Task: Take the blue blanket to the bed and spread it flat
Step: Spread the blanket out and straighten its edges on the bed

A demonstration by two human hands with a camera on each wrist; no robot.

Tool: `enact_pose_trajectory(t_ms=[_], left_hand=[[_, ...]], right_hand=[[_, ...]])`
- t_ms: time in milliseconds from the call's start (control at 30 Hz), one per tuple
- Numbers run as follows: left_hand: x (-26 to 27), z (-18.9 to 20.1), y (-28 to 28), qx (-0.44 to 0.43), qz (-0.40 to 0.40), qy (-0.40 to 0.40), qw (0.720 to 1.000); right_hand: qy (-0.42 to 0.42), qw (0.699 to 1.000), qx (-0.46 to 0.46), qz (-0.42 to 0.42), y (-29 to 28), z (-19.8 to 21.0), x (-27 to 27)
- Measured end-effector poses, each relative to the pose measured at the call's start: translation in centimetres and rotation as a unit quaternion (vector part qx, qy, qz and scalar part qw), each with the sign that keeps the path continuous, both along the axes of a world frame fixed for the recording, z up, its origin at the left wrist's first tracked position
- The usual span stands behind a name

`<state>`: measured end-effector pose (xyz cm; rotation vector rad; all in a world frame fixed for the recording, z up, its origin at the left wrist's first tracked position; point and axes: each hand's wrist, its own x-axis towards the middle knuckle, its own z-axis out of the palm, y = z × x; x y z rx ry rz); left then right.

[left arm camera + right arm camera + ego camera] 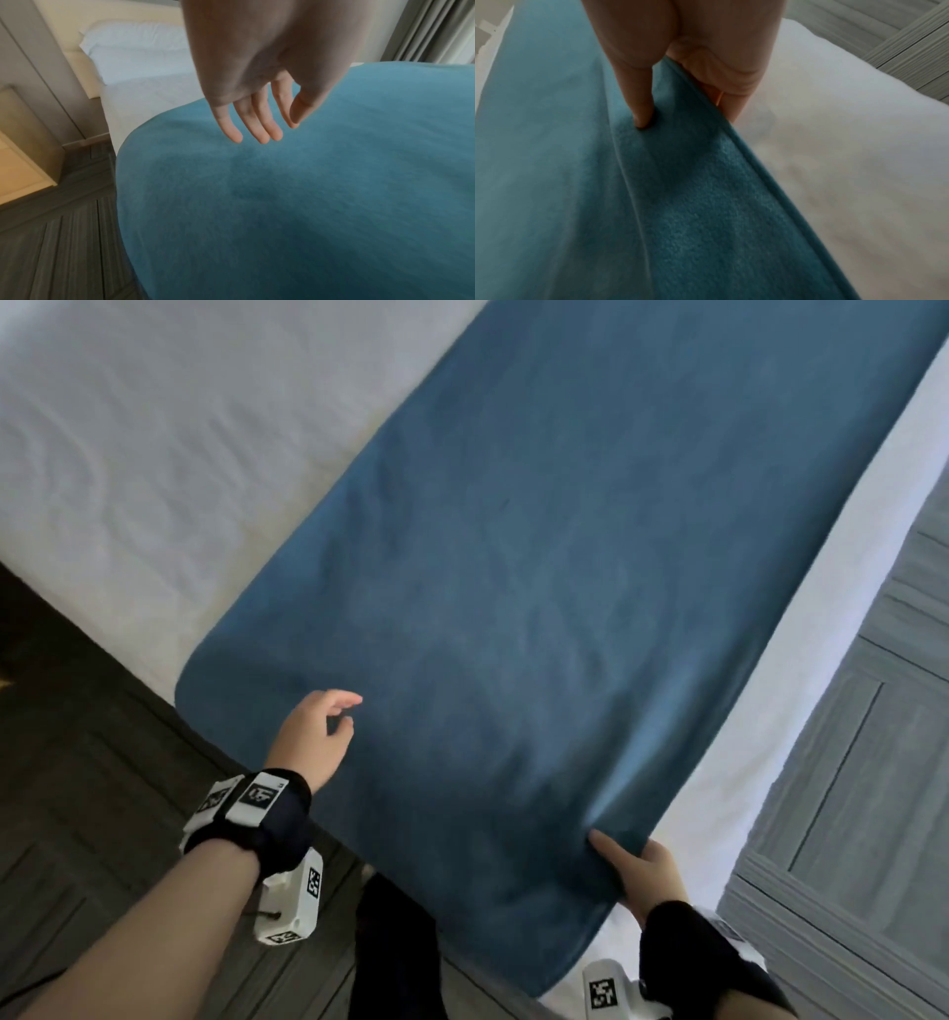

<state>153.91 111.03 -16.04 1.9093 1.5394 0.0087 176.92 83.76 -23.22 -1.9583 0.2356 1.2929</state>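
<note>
Here the blue blanket (539,567) lies as a long band across the white bed (128,454), running from the near corner of the mattress away toward the far side, with white sheet showing on both of its long sides. Its near end hangs over the mattress edge above the dark wood-look floor (77,788).

The right hand (637,875) pinches the blanket's right long edge close to the near corner: in the right wrist view the thumb (639,97) presses down on top of the fleece while the other fingers (731,101) curl beneath the hemmed edge, which is lifted slightly off the sheet, and a shallow fold runs away from the grip.

The left hand (318,737) hovers above the blanket's near left part, holding nothing. The left wrist view shows its fingers (257,121) relaxed and pointing downward, lying close side by side, the thumb set a little apart, all clear of the fabric.

A pillow (133,40) lies at the head of the bed, and grey curtains (432,30) hang beyond it.
</note>
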Motion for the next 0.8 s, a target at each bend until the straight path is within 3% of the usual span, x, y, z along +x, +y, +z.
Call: enact_pose_trajectory(t_ms=[200, 400, 667, 800], left_hand=[[-1.0, -1.8, 7.9, 0.057, -0.046, 0.089, 0.993], [-1.9, -3.0, 12.9, 0.113, -0.092, 0.136, 0.980], [-3.9, -2.9, 17.1, 0.054, -0.011, 0.157, 0.986], [-5.1, -3.5, 18.1, 0.016, -0.004, 0.100, 0.995]], right_hand=[[-0.093, 0.992, -0.052, -0.065, 0.3, -0.2, -2.0], [-0.195, 0.958, -0.108, -0.180, 2.1, 0.6, -5.6], [-0.253, 0.938, -0.184, -0.147, 3.5, 1.0, -6.3], [-0.276, 0.932, -0.199, -0.124, 3.8, 1.0, -7.1]])
